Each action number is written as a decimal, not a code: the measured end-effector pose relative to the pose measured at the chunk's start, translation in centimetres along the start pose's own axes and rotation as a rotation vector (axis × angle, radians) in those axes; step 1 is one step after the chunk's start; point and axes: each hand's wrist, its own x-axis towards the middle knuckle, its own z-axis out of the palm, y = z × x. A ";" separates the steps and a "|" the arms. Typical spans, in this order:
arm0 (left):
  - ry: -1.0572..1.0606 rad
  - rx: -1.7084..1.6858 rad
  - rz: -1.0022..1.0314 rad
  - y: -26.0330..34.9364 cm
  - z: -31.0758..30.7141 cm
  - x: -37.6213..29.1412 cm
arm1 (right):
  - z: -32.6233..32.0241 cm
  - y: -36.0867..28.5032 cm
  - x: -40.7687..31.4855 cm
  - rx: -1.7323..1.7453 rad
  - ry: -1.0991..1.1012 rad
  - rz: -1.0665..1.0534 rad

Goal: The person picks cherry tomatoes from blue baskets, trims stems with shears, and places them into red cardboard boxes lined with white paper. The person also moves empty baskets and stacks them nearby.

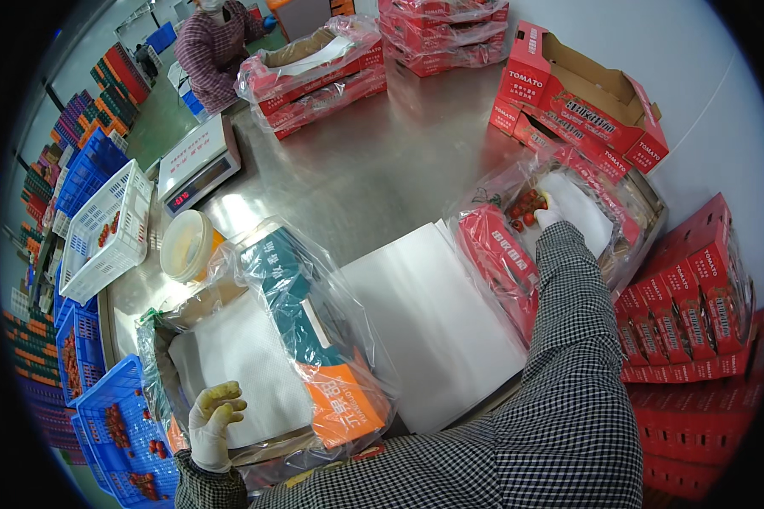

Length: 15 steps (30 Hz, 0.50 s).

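Observation:
My right hand (551,213), in a white glove, holds a bunch of cherry tomatoes (527,205) inside a red cardboard box (498,249) at the right. Clear plastic film and a white paper sheet (579,203) line that box. My left hand (213,423), gloved with yellow-stained fingertips, is empty. Its fingers are apart over the near left corner of a teal and orange carton (286,286). A white dimpled liner (242,369) covers that carton's floor, and plastic film drapes over its sides. Between the two boxes lies a stack of white paper sheets (430,318).
Blue crates (95,407) with tomatoes stand low at the left, below a white crate (137,223). A digital scale (200,159) and a round plastic tub (184,245) sit on the metal table (356,172). Red tomato boxes (687,305) are stacked at right. A person (213,57) stands beyond.

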 end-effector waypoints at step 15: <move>-0.057 -0.016 0.087 -0.8 -0.5 -1.7 | -6.4 -9.4 -24.0 -0.347 -0.362 -0.241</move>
